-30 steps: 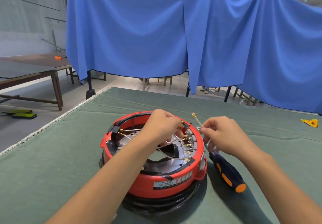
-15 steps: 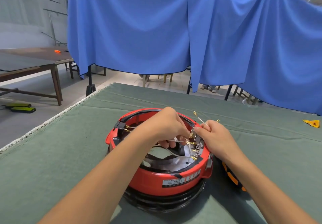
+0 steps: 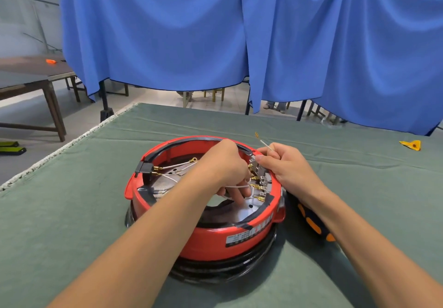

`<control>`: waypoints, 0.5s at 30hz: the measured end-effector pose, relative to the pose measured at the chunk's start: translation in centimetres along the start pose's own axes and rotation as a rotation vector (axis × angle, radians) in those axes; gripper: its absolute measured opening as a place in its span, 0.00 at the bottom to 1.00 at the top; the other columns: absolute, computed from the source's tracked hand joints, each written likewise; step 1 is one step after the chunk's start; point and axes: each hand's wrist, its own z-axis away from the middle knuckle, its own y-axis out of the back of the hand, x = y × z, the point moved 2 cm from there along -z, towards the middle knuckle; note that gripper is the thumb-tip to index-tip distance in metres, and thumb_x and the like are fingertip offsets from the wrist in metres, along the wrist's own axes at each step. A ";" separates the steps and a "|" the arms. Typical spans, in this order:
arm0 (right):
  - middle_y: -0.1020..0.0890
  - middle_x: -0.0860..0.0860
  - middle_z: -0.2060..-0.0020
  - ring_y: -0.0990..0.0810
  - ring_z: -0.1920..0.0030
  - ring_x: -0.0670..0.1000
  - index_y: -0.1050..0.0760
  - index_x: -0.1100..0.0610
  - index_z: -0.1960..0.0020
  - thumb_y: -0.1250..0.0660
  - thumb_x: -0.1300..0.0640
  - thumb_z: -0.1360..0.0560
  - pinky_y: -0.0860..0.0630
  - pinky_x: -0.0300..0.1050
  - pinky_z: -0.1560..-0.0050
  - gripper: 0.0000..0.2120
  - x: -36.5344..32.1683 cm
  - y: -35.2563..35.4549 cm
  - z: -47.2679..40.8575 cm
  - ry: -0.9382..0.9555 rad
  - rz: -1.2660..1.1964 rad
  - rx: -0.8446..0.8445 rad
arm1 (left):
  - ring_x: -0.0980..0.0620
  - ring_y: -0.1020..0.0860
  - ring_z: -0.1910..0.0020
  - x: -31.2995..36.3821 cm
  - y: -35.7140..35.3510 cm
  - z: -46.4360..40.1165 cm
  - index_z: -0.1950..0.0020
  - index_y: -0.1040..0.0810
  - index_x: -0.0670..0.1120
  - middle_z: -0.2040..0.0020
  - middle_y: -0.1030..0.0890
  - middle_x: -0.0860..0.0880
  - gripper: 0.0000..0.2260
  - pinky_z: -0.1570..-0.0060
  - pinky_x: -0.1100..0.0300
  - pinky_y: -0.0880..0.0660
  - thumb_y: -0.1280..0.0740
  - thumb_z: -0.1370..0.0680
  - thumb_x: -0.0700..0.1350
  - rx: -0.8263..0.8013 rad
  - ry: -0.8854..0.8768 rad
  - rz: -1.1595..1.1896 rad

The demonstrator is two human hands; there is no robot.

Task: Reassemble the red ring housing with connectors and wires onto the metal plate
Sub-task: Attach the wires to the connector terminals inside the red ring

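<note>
Where the green-covered tabletop (image 3: 72,211) ended at its frayed left edge, bare cloth lay open on that side, and a wooden table (image 3: 31,77) stood well apart across the floor. Near the middle of the cloth sat the red ring housing (image 3: 208,238), on a black base, with a metal plate (image 3: 249,208) showing inside it. The left hand (image 3: 221,167) reached over the ring, its fingers curled down among the white wires (image 3: 172,166) and pinching one of them. Just beside it, at the ring's right rim, the right hand (image 3: 291,166) pinched a thin wire whose brass tip (image 3: 257,135) stuck up behind the knuckles. Compared with half a second earlier, the hands had closed together at the brass connectors (image 3: 257,186). A screwdriver (image 3: 314,223) lay right of the ring, mostly hidden under the right wrist. Farther right the cloth was bare up to a small yellow piece (image 3: 411,144). The fingertips' exact hold was hard to make out.
</note>
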 end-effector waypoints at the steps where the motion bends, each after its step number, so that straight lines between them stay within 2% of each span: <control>1: 0.24 0.74 0.51 0.27 0.61 0.55 0.43 0.55 0.70 0.35 0.67 0.25 0.29 0.45 0.63 0.22 0.0 0.1 0.0 0.004 0.008 0.000 | 0.51 0.23 0.78 0.1 -0.2 0.1 0.51 0.21 0.36 0.67 0.16 0.44 0.08 0.80 0.68 0.38 0.38 0.21 0.39 0.006 -0.006 -0.007; 4: 0.24 0.75 0.52 0.26 0.61 0.60 0.43 0.55 0.70 0.34 0.67 0.26 0.28 0.54 0.58 0.22 -0.1 0.2 -0.1 0.000 0.001 -0.010 | 0.52 0.22 0.78 0.4 -0.7 0.3 0.51 0.20 0.37 0.65 0.16 0.44 0.09 0.79 0.67 0.38 0.38 0.21 0.41 0.045 -0.028 -0.008; 7: 0.23 0.73 0.51 0.24 0.59 0.60 0.43 0.55 0.71 0.34 0.68 0.26 0.29 0.51 0.55 0.23 -0.1 0.3 -0.1 -0.012 -0.061 -0.031 | 0.50 0.21 0.76 0.7 -0.7 0.4 0.52 0.19 0.38 0.65 0.16 0.43 0.09 0.78 0.66 0.35 0.36 0.22 0.42 0.092 -0.039 -0.038; 9: 0.21 0.71 0.49 0.24 0.57 0.56 0.43 0.56 0.71 0.35 0.69 0.26 0.30 0.51 0.54 0.22 0.0 0.2 -0.2 -0.032 -0.134 -0.063 | 0.48 0.20 0.71 1.1 0.1 0.1 0.53 0.19 0.40 0.66 0.16 0.45 0.09 0.71 0.60 0.26 0.34 0.24 0.46 0.168 -0.048 -0.100; 11: 0.19 0.67 0.47 0.26 0.57 0.55 0.42 0.56 0.71 0.35 0.70 0.26 0.30 0.50 0.56 0.22 0.2 0.2 -0.2 -0.060 -0.204 -0.098 | 0.44 0.19 0.62 1.4 0.9 -0.3 0.55 0.19 0.40 0.60 0.16 0.43 0.09 0.60 0.52 0.22 0.31 0.26 0.46 0.223 -0.043 -0.120; 13: 0.19 0.65 0.46 0.25 0.57 0.55 0.42 0.56 0.71 0.34 0.70 0.26 0.28 0.48 0.58 0.22 0.3 0.1 -0.3 -0.080 -0.244 -0.115 | 0.43 0.22 0.62 1.4 1.4 -0.6 0.57 0.19 0.38 0.59 0.17 0.42 0.08 0.61 0.55 0.24 0.31 0.27 0.44 0.215 -0.014 -0.121; 15: 0.19 0.65 0.46 0.24 0.58 0.55 0.41 0.57 0.70 0.34 0.70 0.26 0.26 0.42 0.62 0.21 0.4 0.1 -0.4 -0.094 -0.257 -0.112 | 0.47 0.26 0.66 1.1 1.2 -0.5 0.59 0.18 0.37 0.63 0.19 0.43 0.08 0.68 0.60 0.29 0.30 0.28 0.42 0.142 0.031 -0.099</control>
